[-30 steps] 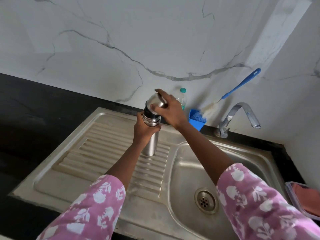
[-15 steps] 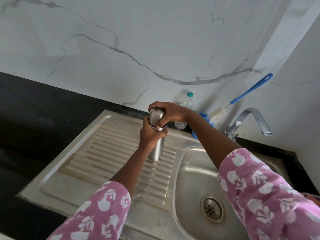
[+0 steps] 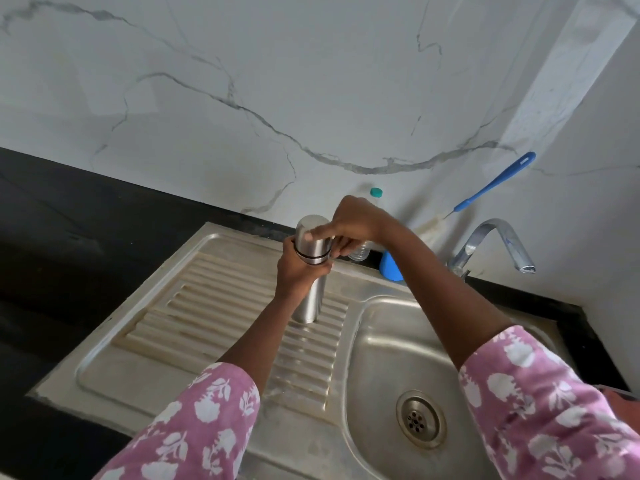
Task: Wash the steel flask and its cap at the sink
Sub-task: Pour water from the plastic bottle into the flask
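The steel flask [image 3: 311, 303] stands upright on the ribbed drainboard [image 3: 207, 313] of the steel sink. My left hand [image 3: 298, 271] grips its upper body from the left. Its steel cap [image 3: 310, 239] sits on top of the flask, with a dark band showing at the joint. My right hand [image 3: 349, 225] holds the cap from the right, forefinger lying across its top and the other fingers curled round its far side.
The sink basin [image 3: 381, 344] with its drain [image 3: 419, 419] lies to the right. A tap [image 3: 495, 244] stands behind it. A blue-handled bottle brush [image 3: 491, 185] stands in a blue holder [image 3: 389, 268], beside a clear plastic bottle [image 3: 375, 194]. Black counter [image 3: 86, 237] lies left.
The cap, held tilted above the flask's black neck a second ago, has come down onto the flask. My right hand has shifted round it. The view has tilted slightly.
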